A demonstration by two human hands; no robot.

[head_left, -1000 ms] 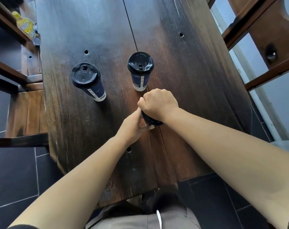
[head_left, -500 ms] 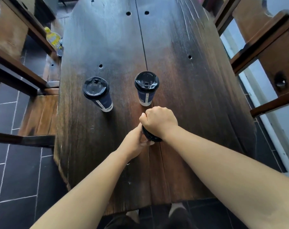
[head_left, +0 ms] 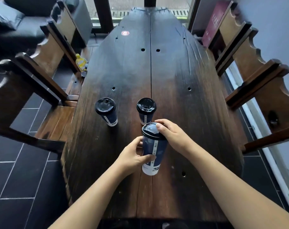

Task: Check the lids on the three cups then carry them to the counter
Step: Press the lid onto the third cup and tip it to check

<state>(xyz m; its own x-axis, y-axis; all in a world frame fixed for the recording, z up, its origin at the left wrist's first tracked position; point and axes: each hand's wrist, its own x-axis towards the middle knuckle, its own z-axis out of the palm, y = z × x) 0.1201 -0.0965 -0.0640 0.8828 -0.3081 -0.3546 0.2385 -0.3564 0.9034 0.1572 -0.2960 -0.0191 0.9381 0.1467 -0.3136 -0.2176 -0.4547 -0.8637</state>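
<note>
At the near end of a long dark plank table [head_left: 181, 113], flanked by heavy carved wooden chairs [head_left: 33, 83], stand three navy paper cups with black lids. The far-left cup [head_left: 107, 113] and the middle cup [head_left: 146, 111] are untouched and well apart from each other. The near cup [head_left: 153, 154] sits just in front of the middle one, and I cannot tell whether its base rests on the wood or is slightly raised.

The left hand [head_left: 132, 156] wraps the near cup's lower wall, with the thumb across the front. The right hand [head_left: 172, 134] is curled over the right side of the lid [head_left: 151, 131], fingertips on its rim and thumb on top.

This looks like the first lid check, with two cups left to do and none carried yet. To do it well, the lower hand should steady the cup without squeezing, since a pinched paper wall can spring the lid loose. The upper hand should press down and work round the whole rim, feeling for any stretch that gives. The cup is best kept upright throughout. From this height I cannot judge whether the other two lids are seated, so each needs the same check by touch.
</note>
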